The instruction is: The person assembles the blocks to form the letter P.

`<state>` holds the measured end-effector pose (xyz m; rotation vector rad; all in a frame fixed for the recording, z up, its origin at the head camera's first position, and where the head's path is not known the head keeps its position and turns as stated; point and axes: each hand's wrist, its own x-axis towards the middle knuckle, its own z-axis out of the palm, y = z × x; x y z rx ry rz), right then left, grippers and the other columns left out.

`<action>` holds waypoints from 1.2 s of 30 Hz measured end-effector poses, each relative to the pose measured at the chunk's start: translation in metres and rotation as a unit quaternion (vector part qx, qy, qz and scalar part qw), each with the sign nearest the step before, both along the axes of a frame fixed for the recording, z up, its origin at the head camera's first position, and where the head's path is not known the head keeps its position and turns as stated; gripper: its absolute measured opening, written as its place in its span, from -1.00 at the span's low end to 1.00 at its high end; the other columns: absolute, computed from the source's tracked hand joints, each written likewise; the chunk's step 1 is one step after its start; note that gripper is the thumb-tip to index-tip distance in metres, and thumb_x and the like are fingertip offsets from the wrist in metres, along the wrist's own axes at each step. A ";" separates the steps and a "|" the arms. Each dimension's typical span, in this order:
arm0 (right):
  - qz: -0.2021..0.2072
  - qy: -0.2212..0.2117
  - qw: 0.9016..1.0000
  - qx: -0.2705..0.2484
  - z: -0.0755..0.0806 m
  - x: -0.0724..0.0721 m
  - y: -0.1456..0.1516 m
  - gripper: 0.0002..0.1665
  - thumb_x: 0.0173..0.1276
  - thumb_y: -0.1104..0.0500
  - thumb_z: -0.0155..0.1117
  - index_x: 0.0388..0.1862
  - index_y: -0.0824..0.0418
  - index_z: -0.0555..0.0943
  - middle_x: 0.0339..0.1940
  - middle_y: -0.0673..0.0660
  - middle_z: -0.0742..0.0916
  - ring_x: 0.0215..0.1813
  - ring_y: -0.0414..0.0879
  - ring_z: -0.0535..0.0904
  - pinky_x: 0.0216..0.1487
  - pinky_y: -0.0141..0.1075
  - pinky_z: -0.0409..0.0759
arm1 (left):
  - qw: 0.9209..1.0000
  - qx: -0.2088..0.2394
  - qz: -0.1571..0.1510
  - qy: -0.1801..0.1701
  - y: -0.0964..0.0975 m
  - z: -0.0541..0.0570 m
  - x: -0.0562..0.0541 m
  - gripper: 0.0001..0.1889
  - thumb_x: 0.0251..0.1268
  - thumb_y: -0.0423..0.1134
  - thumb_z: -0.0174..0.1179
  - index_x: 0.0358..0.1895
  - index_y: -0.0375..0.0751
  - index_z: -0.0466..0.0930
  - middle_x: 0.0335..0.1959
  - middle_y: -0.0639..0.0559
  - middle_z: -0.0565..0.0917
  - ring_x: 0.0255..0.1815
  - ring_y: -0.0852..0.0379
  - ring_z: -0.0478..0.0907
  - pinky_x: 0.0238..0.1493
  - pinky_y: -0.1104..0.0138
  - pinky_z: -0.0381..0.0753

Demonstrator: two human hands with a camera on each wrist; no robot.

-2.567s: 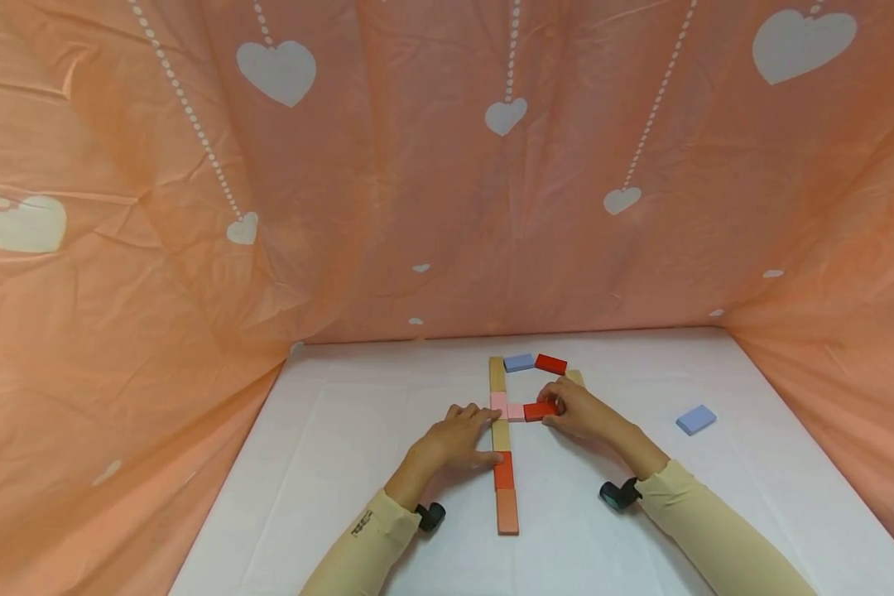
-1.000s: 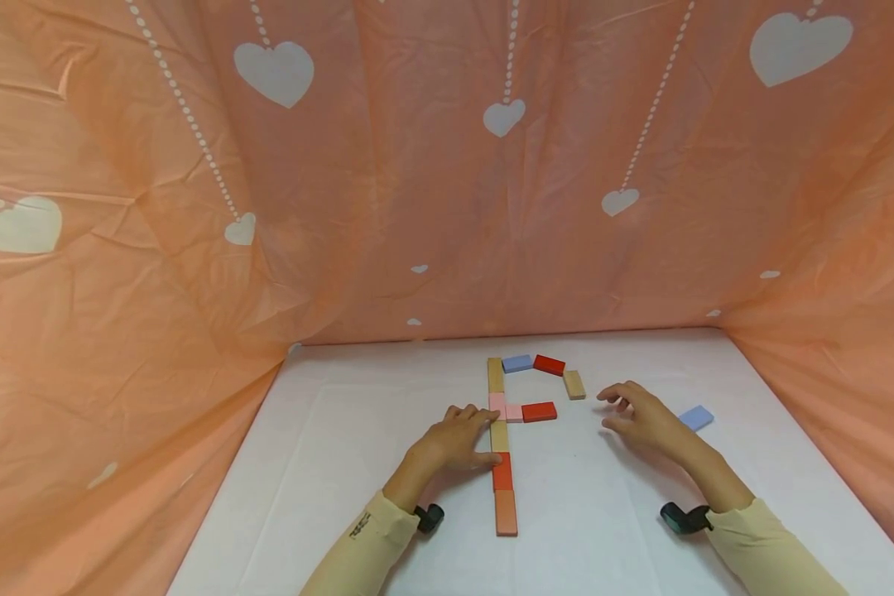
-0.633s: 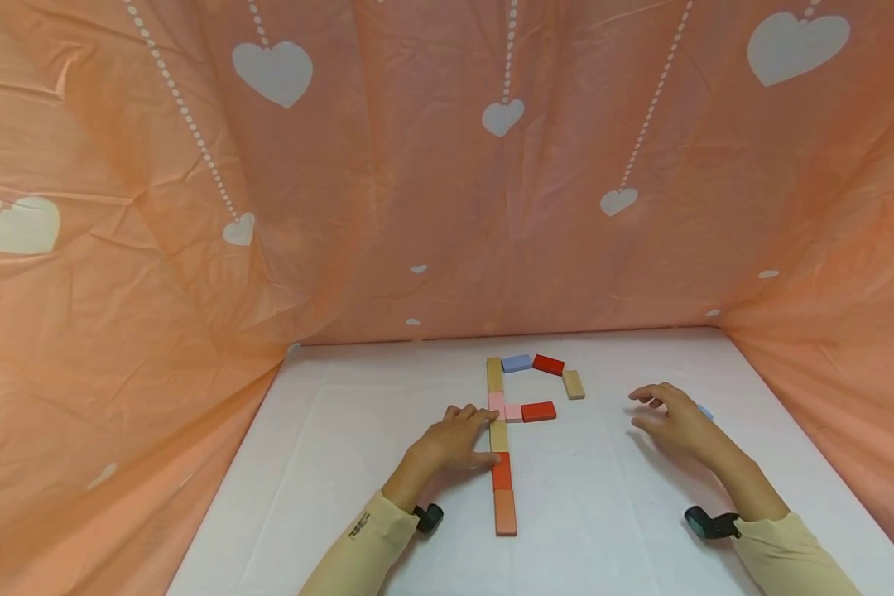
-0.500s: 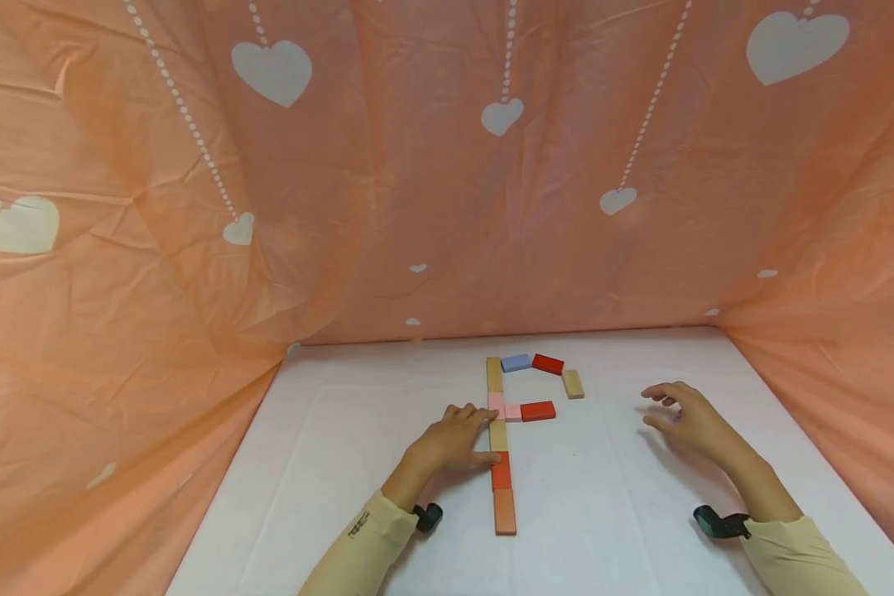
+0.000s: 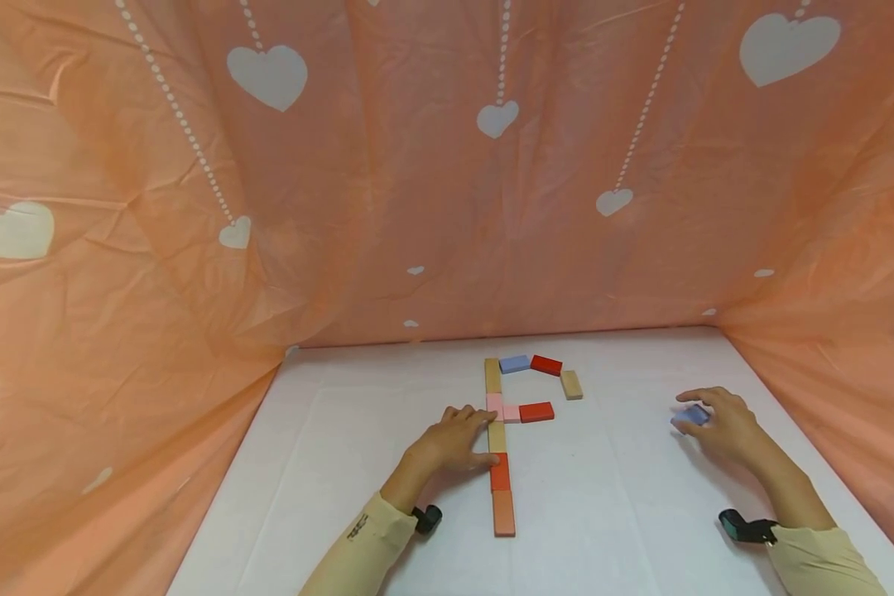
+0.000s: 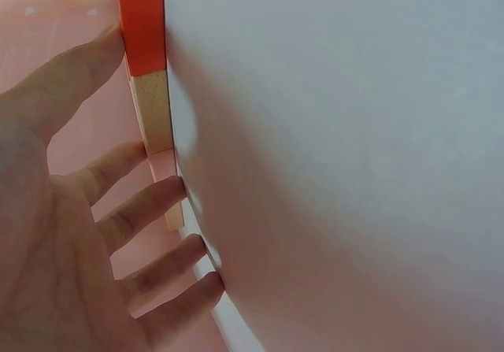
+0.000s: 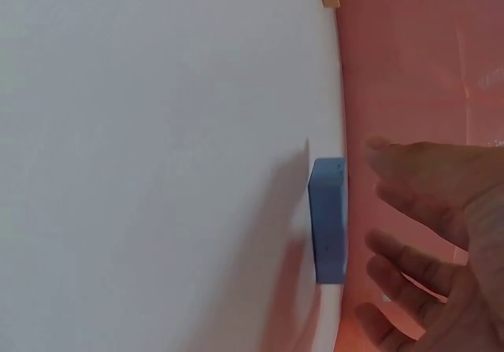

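Flat wooden blocks lie on the white table in a shape like the letter P. My left hand (image 5: pixel 454 437) rests beside the upright column with spread fingers, its fingertips at the pink block (image 5: pixel 495 404) and its thumb at the orange-red block (image 5: pixel 500 473). A natural wood block (image 6: pixel 152 112) sits between those two. On the right, my right hand (image 5: pixel 726 424) hovers over a lone blue block (image 7: pixel 329 222), thumb and fingers parted around it. In the right wrist view the fingers stand apart from that block.
The curve of the shape has a blue block (image 5: pixel 514 364), a red block (image 5: pixel 546 365) and a tilted wood block (image 5: pixel 571 384). Another red block (image 5: pixel 536 411) forms the crossbar. A brown-orange block (image 5: pixel 503 513) ends the column. Peach cloth (image 5: pixel 447 182) with hearts encloses the table (image 5: pixel 611 530).
My right hand has let go of the red crossbar block and moved right, to above the lone blue block. My left hand has stayed by the column.
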<state>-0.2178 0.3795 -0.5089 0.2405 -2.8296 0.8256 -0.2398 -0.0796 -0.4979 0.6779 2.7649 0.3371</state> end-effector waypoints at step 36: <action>0.042 -0.051 0.998 -0.003 -0.004 0.003 -0.002 -0.57 0.27 0.41 0.51 0.11 0.48 0.66 0.10 0.61 0.60 0.13 0.53 0.55 0.18 0.47 0.51 | 1.000 0.006 0.004 0.002 -0.001 0.000 0.000 -0.16 0.37 0.21 0.43 0.65 0.09 0.35 0.46 -0.05 0.50 0.44 -0.13 0.40 0.36 -0.05 0.62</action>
